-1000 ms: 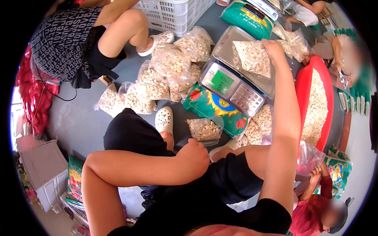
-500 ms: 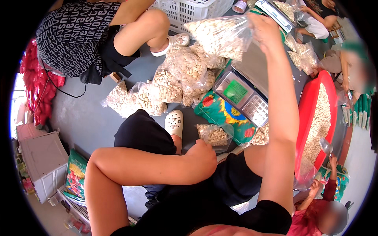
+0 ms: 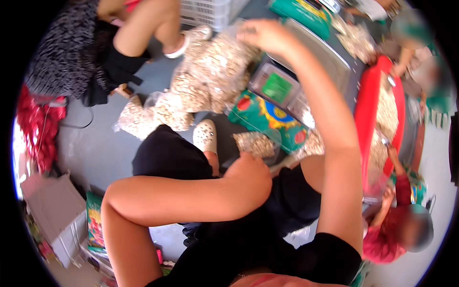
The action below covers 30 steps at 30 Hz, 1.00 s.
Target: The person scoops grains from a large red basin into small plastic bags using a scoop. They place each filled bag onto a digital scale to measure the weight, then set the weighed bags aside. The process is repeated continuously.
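Note:
At the upper middle, my right hand (image 3: 260, 36) is closed on a clear bag of pale nuts or seeds (image 3: 228, 52), at the top of a pile of similar bags (image 3: 189, 88). Beside it the steel scale (image 3: 315, 50), with a green display (image 3: 276, 87), rests over a green printed sack (image 3: 287, 134). My left hand (image 3: 251, 170) is curled low in the middle, over my lap, at the near edge of a small bag of nuts (image 3: 258, 146); what its fingers hold, if anything, is hidden. Motion blurs the view.
A seated person (image 3: 67, 52) is at upper left by a white crate (image 3: 201, 9). Co-workers (image 3: 397, 229) sit at right around a red tub (image 3: 363, 100) of pale pieces, with spoons. Red material (image 3: 38, 129) and grey boxes (image 3: 50, 210) lie left.
My right hand has lifted a bag from the scale and carried it left onto the pile. My left hand has shifted slightly right and up. Co-workers' spoons have moved into the red tub.

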Motion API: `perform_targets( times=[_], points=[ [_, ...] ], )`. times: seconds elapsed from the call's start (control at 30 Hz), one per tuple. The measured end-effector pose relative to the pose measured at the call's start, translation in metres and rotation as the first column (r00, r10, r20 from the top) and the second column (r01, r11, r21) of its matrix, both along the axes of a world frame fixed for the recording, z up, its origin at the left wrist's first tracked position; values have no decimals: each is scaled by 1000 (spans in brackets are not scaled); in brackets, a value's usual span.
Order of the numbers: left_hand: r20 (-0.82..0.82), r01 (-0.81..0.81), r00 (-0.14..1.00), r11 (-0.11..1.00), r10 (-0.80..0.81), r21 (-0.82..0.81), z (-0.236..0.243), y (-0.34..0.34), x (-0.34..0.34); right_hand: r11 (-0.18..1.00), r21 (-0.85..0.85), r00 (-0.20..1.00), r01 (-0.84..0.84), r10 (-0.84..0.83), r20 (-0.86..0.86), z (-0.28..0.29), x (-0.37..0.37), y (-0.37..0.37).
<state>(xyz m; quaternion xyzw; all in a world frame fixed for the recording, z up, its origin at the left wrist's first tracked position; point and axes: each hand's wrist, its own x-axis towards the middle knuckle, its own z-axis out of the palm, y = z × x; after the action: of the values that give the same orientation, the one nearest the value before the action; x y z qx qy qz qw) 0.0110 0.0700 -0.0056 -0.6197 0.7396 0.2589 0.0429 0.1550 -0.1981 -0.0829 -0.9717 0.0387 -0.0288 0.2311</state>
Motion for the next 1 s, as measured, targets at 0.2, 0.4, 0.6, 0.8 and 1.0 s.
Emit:
perform_targets(
  times=[0.2, 0.4, 0.6, 0.8, 1.0],
  points=[
    [-6, 124, 992, 989, -125, -76, 25, -5, -14, 931, -240, 903, 277, -337, -265, 94, -146, -136],
    [69, 156, 987, 980, -148, -126, 26, -12, -34, 833, -429, 611, 350, -550, -570, -21, -339, -212],
    [54, 150, 988, 988, -148, -27, 4, -28, -50, 450, -434, 253, 780, -862, -439, -163, -464, -179],
    [165, 124, 976, 986, -142, 114, -23, -50, -45, 257, -273, 161, 927, -930, -330, -233, -487, -173],
    [122, 90, 987, 988, -105, 126, -34, -54, -42, 506, -245, 480, 827, -863, -159, -255, -505, -211]
  ],
)
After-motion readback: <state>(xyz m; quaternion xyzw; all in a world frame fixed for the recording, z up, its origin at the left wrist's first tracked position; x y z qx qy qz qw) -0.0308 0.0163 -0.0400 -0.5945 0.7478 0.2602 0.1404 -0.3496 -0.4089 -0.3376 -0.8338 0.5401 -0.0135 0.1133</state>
